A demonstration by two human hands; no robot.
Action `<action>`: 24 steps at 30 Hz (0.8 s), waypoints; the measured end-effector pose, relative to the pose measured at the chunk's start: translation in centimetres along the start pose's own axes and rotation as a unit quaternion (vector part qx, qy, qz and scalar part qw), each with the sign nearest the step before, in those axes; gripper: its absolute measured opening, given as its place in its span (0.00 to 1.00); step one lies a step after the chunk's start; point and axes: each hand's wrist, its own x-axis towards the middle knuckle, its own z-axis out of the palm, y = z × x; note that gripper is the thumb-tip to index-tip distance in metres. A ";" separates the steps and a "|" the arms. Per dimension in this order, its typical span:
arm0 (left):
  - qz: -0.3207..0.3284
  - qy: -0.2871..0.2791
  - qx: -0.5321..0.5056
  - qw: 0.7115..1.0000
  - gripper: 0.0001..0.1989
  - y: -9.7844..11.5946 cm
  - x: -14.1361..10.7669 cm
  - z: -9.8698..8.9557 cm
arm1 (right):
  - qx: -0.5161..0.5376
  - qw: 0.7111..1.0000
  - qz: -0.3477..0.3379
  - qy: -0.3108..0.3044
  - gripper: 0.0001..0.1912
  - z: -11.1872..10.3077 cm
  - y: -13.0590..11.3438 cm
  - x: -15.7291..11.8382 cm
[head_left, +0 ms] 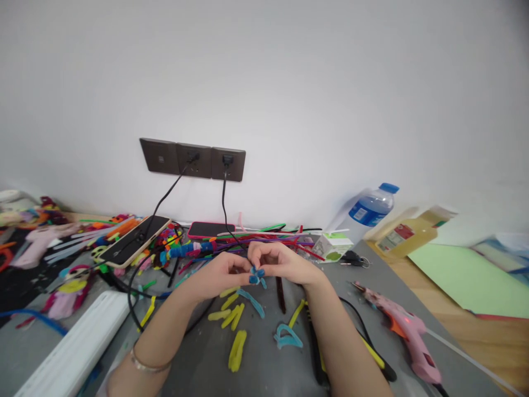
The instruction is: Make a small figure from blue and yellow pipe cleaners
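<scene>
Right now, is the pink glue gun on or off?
Apparently on: a small red light glows on the glue gun. Whether it's hot, I cannot tell.

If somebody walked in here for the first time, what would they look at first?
Probably the left hand and right hand, whose fingertips meet around a small blue piece in the middle. Next might be the pink glue gun lying at the right, or the bright yellow fuzzy piece on the grey table between the forearms.
</scene>
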 end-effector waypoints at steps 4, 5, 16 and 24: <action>-0.014 -0.016 -0.048 0.999 0.18 0.2 -0.1 0.2 | 0.018 1.000 -0.016 -0.007 0.11 0.1 -0.1 0.0; -0.014 -0.010 -0.055 0.998 0.18 0.1 -0.1 0.2 | 0.029 0.999 -0.013 -0.007 0.11 0.1 -0.2 -0.1; 0.015 0.069 -0.074 0.995 0.17 -0.9 0.5 -0.3 | 0.009 0.997 0.043 0.062 0.12 0.3 0.0 0.1; -0.001 0.076 -0.082 0.994 0.16 -0.6 0.3 0.0 | 0.051 0.998 0.024 0.042 0.11 0.3 0.5 0.2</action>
